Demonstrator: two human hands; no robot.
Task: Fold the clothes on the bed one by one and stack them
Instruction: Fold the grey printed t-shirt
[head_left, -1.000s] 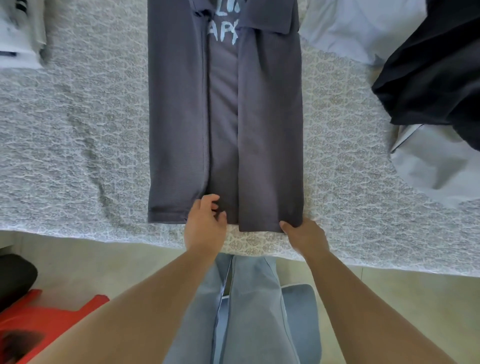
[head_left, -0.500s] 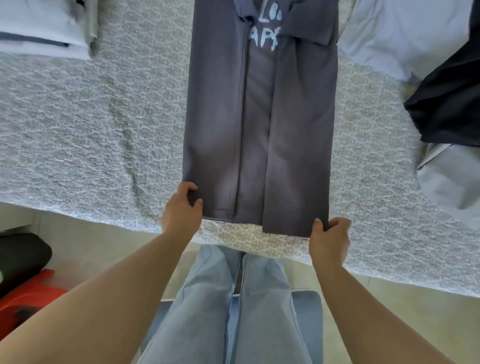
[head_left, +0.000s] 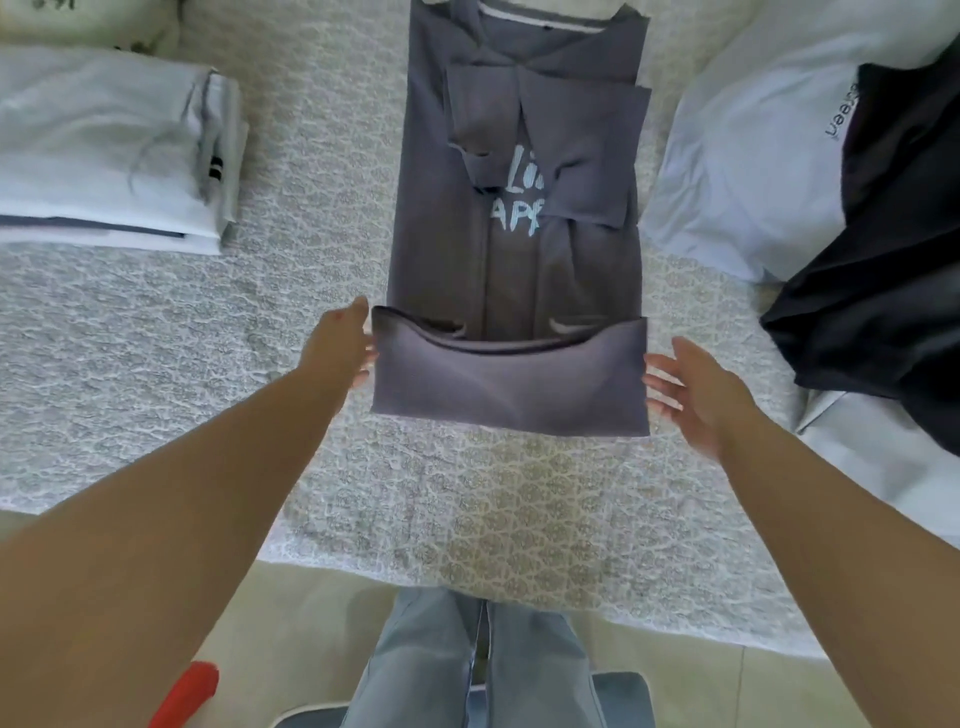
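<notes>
Grey T-shirt (head_left: 514, 270), sides folded inward, lies at the bed's (head_left: 156, 374) centre, hem turned up toward twelve o'clock. Left hand (head_left: 340, 345) and right hand (head_left: 698, 395) flank the fold, fingers spread, apparently gripping nothing. Folded stack (head_left: 104, 150) waits at ten o'clock.

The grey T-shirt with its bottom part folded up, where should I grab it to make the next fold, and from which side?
Probably grip the grey T-shirt at the two ends of its folded-up band, coming in from the sides, left hand and right hand each at its own end. The band lies flat, straight and doubled, and both open hands already flank it.
</notes>
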